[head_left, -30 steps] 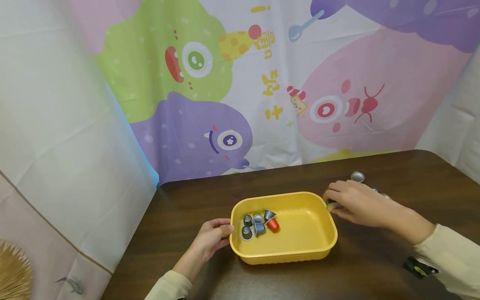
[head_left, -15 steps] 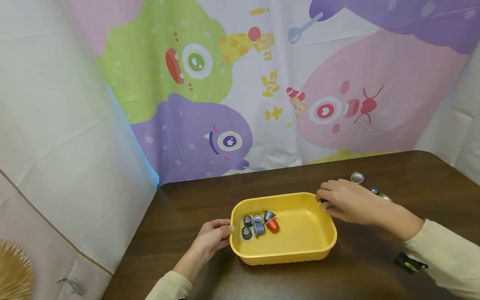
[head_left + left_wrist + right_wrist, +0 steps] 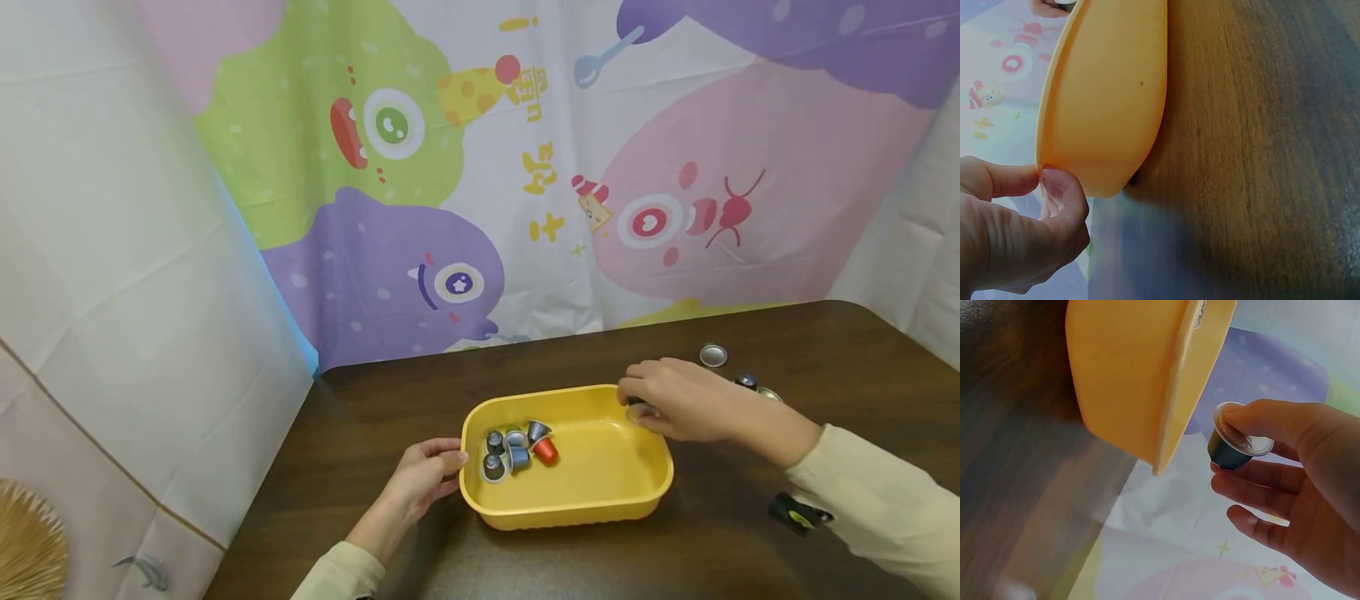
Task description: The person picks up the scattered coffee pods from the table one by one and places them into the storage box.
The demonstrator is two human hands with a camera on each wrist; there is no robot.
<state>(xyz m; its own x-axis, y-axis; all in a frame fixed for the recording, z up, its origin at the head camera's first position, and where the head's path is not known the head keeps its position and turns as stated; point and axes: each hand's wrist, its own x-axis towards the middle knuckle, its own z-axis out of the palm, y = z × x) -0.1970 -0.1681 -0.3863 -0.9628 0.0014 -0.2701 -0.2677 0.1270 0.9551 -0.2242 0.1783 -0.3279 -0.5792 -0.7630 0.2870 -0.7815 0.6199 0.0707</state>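
Note:
A yellow plastic basin stands on the dark wooden table. My left hand pinches its left rim between thumb and fingers, as the left wrist view also shows. My right hand is over the basin's far right corner. Between its thumb and fingers it holds a dark coffee capsule, thumb on the silvery lid. Inside the basin, to the left, lie several coffee capsules, among them a red capsule, a blue capsule and a black capsule.
On the table beyond the right hand lies a silver-lidded capsule. A dark blue capsule and another with a greenish rim sit close by, partly behind the forearm. A printed cloth hangs along the table's back edge.
My right hand has moved left with the dark capsule, from beside the basin's right end to over its corner. The left hand keeps its grip on the rim.

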